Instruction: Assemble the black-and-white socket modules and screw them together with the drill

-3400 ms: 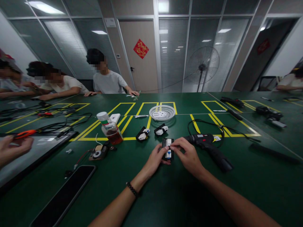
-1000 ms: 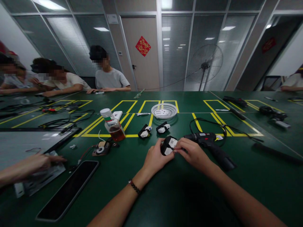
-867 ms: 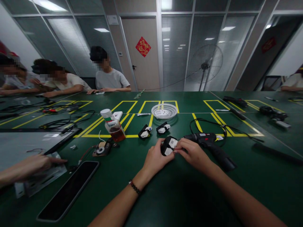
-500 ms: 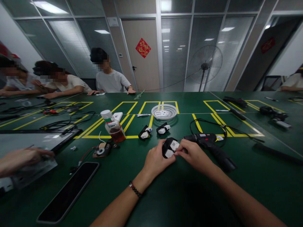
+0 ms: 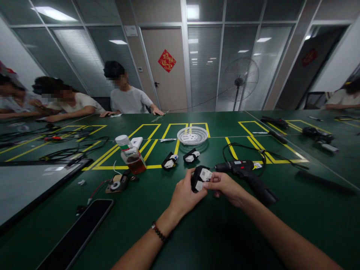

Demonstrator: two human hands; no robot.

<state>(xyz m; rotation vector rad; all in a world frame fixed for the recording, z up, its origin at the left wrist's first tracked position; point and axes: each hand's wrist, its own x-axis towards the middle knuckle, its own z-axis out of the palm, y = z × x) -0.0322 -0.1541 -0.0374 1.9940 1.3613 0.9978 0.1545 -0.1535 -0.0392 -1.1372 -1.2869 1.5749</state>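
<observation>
My left hand (image 5: 187, 195) is closed around a small black-and-white device (image 5: 201, 179), holding it tilted just above the table. My right hand (image 5: 226, 186) pinches at the right edge of the same device, thumb on its white part; whether a small piece sits in these fingertips is hidden. Two similar black-and-white devices, one on the left (image 5: 170, 161) and one on the right (image 5: 191, 156), lie beyond my hands. Right of my right hand, a black cordless drill (image 5: 247, 173) lies on its side, its bit pointing towards the device.
A white plastic basket (image 5: 192, 135) stands farther back. To the left are a bottle of brown liquid (image 5: 134, 159), a small speaker-like part with wires (image 5: 116, 184) and a phone (image 5: 80, 232). A flat panel (image 5: 33, 183) lies at far left. Across the green table sits a person (image 5: 128, 97).
My right hand has shifted its grip on the device, with the fingers now lower and more extended. Another person's hand with a clear bag has left the view at left. The camera has turned slightly.
</observation>
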